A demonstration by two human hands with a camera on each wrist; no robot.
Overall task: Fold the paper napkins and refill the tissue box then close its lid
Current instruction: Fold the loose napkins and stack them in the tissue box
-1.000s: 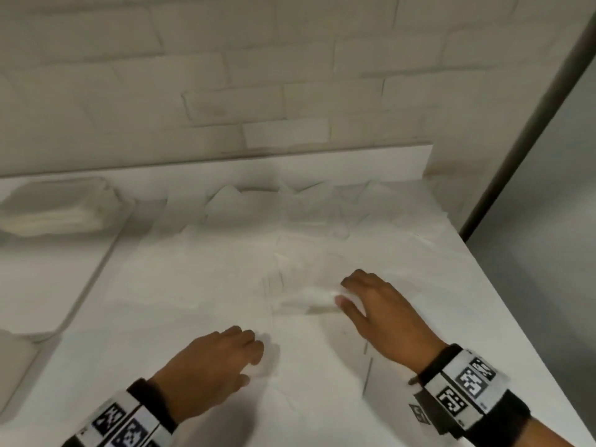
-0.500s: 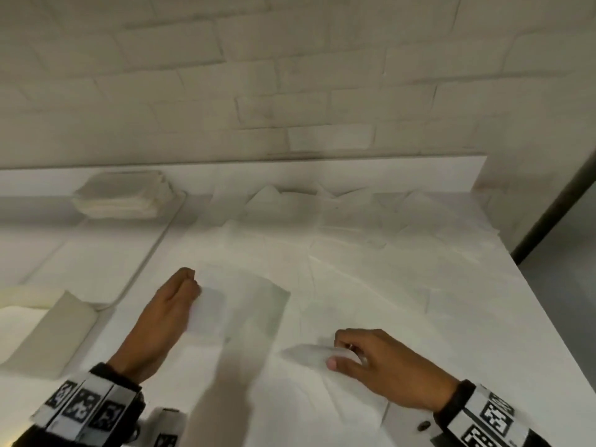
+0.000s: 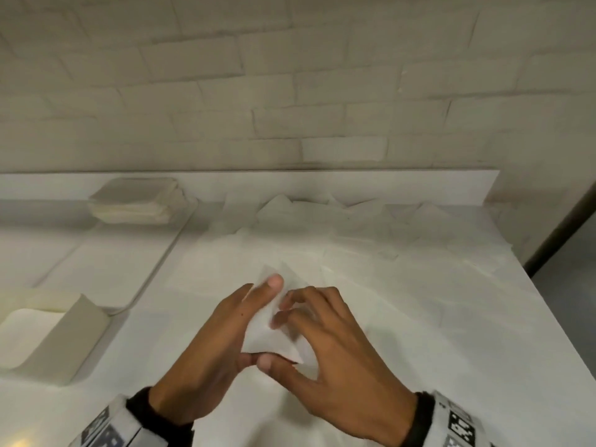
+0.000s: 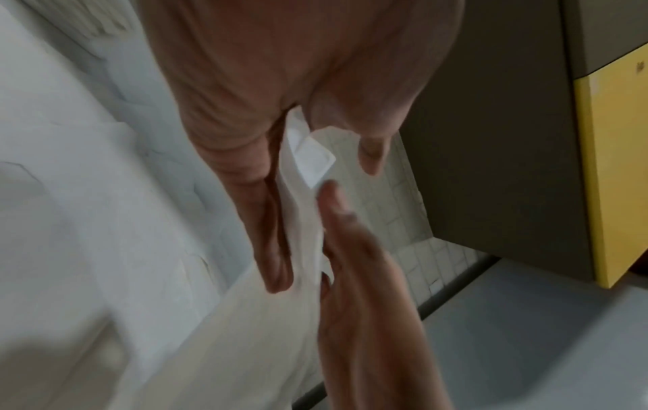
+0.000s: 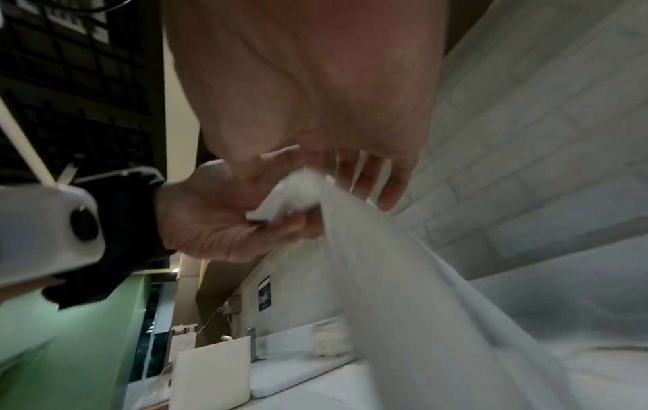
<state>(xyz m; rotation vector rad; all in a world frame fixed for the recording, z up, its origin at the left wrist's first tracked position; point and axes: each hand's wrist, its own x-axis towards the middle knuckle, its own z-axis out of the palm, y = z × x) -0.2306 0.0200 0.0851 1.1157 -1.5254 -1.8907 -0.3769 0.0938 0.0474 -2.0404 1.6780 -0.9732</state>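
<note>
A white paper napkin (image 3: pixel 266 330) is held up just above the counter between both hands, doubled over. My left hand (image 3: pixel 225 330) pinches it between fingers and thumb, and my right hand (image 3: pixel 335 346) pinches the same napkin from the right, the thumbs meeting at its lower edge. In the left wrist view the napkin (image 4: pixel 301 222) runs between the left fingers (image 4: pixel 270 210) and the right hand. In the right wrist view the napkin (image 5: pixel 413 299) drapes down from the pinch. The open cream tissue box (image 3: pixel 64 337) stands at the near left. Folded napkins (image 3: pixel 135 201) are stacked at the far left.
Several loose unfolded napkins (image 3: pixel 338 243) cover the white counter up to the back ledge. A white tray (image 3: pixel 106 262) under the folded stack lies left of them. The counter's right edge (image 3: pixel 522 304) drops off beside a dark post. A brick wall stands behind.
The hands were apart, each holding one end of the napkin; they have come together at the middle, doubling the napkin between them. The view has swung left.
</note>
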